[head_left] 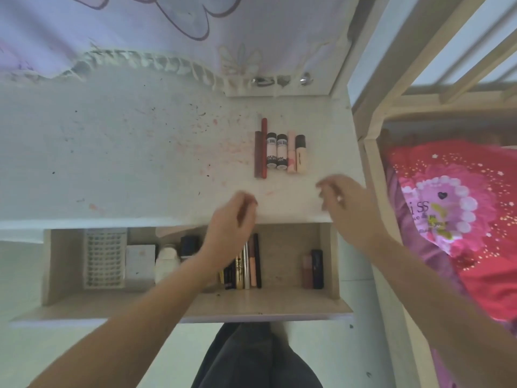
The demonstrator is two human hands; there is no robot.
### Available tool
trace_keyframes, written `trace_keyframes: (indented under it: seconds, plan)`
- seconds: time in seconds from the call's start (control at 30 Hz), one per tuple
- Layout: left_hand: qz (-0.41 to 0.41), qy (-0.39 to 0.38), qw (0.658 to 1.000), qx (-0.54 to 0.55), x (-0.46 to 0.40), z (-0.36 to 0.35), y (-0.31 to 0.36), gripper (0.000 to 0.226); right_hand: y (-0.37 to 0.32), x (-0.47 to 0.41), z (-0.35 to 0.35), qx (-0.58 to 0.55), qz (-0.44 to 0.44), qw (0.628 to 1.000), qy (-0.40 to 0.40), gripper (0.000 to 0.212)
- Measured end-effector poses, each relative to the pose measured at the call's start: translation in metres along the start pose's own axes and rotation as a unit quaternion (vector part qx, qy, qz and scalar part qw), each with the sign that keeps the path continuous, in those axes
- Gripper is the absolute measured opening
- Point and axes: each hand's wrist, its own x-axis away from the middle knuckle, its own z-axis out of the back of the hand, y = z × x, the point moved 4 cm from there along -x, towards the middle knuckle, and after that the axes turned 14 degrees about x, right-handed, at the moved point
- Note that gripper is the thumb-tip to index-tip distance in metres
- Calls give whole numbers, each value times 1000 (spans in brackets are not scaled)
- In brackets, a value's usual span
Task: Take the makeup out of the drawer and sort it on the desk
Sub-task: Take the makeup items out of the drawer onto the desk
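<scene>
Remaining makeup: pencils and tubes (247,264) upright-packed in open drawer (327,253), 6 o'clock of sorted row (279,152) on desk (126,152). Likely light, rigid, smooth, prone to roll; pinch mid-barrel. Left hand (232,219) above bundle, motion-blurred, grasp unclear. Right hand (347,208) loosely curled, apparently empty. Lash tray (105,259), boxes at 9 o'clock; drawer edge crowds access.

Bare forearms without sleeves, ring on the right hand (353,210), dark grey trousers (256,359) on the legs
</scene>
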Motion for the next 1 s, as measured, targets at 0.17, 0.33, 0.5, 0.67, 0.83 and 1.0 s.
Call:
trace_keyframes:
  seconds: [0.17,0.33,0.5,0.67,0.83,1.0]
  plan:
    - [57,-173,964,-194,39,-42,-66,34,38,81,-84,176,58,958,-221,26]
    - [35,-108,907,-406,15,-53,-99,54,44,89,-124,374,59,883,-278,48]
    - [-33,-128,869,-477,18,-66,-111,47,46,89,-132,464,78,842,-264,42]
    - [-51,-78,931,-353,22,-67,-106,40,47,94,-124,448,107,852,-249,40]
    - [50,-32,990,-127,43,-54,-92,19,47,96,-117,332,94,905,-248,32]
    - [106,-61,992,-16,56,-41,-72,21,47,99,-108,261,94,919,-281,28]
